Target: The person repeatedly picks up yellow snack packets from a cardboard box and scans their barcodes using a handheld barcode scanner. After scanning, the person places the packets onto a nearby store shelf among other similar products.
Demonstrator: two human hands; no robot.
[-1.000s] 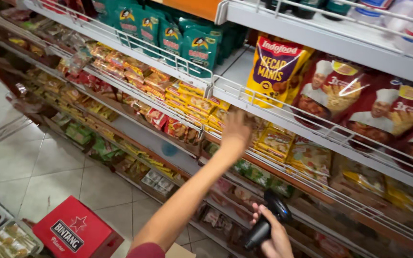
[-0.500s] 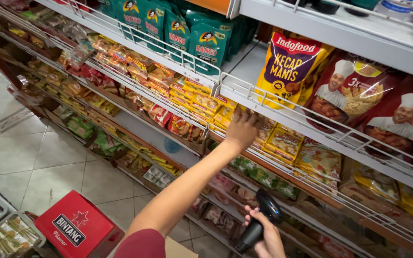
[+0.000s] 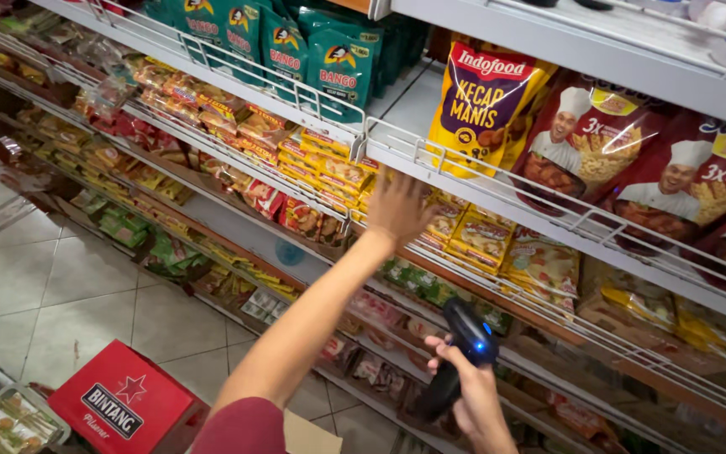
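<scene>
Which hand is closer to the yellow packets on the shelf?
Left. The left hand reaches right up to the yellow packets; the right hand is lower down, holding a black scanner.

Grocery shop: stocked wire-railed shelves (image 3: 329, 113)

Left hand (image 3: 398, 207) now higher, nearer yellow packets (image 3: 464, 231).

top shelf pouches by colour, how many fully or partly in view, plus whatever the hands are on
Green pouches, top shelf: 4 with fronts in view
Yellow and purple pouch: 1
Red pouches with a chef picture: 3, the last one cut off at the edge
Black handheld scanner, in the right hand: 1
Left hand reaches to the yellow sachets, too many to count
Total counted: 9
</scene>
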